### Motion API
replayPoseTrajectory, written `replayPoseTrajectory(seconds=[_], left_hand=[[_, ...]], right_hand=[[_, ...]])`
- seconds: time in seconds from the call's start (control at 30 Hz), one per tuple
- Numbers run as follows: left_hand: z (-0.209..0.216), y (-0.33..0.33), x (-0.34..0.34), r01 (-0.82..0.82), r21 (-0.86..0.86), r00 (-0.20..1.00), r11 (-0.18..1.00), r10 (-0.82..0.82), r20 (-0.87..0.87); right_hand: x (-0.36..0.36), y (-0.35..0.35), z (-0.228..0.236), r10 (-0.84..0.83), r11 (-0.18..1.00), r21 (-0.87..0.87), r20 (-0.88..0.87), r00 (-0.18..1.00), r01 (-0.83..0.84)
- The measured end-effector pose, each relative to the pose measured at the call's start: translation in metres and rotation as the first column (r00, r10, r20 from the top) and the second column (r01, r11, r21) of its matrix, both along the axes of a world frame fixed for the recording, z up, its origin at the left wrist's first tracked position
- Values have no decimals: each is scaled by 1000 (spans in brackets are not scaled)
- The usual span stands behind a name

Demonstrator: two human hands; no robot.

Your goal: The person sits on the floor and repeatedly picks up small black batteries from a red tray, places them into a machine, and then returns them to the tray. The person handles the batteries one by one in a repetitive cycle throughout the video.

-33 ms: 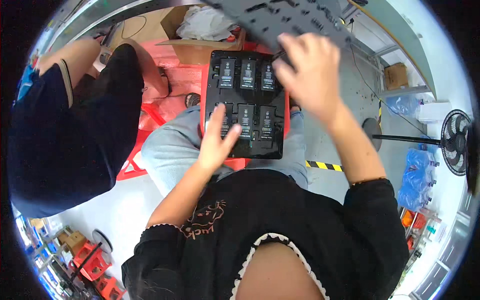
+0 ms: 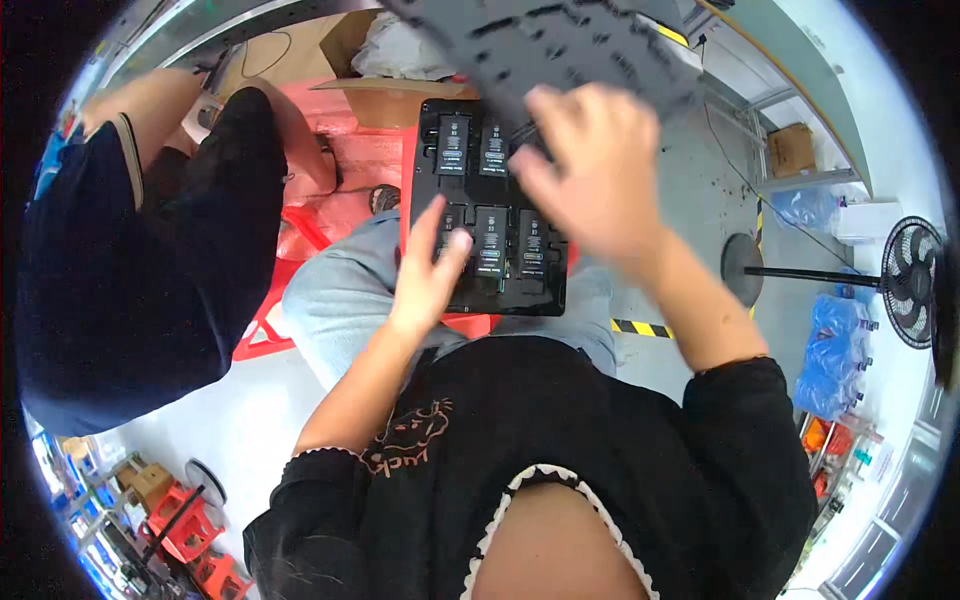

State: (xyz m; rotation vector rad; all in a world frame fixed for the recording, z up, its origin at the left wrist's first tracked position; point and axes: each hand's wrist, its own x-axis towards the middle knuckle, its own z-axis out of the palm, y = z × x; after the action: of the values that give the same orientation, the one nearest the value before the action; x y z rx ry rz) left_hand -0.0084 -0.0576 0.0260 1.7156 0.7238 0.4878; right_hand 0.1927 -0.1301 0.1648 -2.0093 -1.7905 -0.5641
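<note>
A shiny black tray (image 2: 480,190) lies across my lap, holding several flat black phone-type batteries (image 2: 491,240) in two rows. My left hand (image 2: 425,262) hovers at the tray's left side over the lower-left battery, thumb and fingers apart, nothing held. Over the upper-right part of the tray is my right hand (image 2: 605,165), smeared by motion. Its thumb and fingers pinch the near corner of a dark grey slotted tray (image 2: 540,50), which slants up and away and is blurred. The hand and this tray cover the upper-right battery.
A person in dark clothes (image 2: 130,270) sits close on my left. Beyond the black tray, an open cardboard box (image 2: 400,100) holds white plastic. Red stools (image 2: 262,325) are at the left. A black fan (image 2: 910,283) stands to the right, near blue plastic-wrapped items (image 2: 833,345).
My right hand and the dark grey slotted tray have moved left and slightly nearer, covering the upper-right battery. My left hand has shifted slightly left.
</note>
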Motion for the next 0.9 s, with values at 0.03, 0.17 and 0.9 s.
replayPoseTrajectory(seconds=[0.03, 0.17, 0.9], left_hand=[[12, 6, 6, -21, -440, 947, 898, 159, 278], [70, 28, 15, -184, -573, 910, 799, 358, 207], [-78, 24, -22, -146, 398, 931, 906, 262, -254]], right_hand=[[-30, -7, 4, 4, 986, -163, -148, 989, -29], [-85, -26, -30, 377, 837, -209, -449, 810, -505], [-35, -55, -194, -250, 954, -230, -251, 935, 193]])
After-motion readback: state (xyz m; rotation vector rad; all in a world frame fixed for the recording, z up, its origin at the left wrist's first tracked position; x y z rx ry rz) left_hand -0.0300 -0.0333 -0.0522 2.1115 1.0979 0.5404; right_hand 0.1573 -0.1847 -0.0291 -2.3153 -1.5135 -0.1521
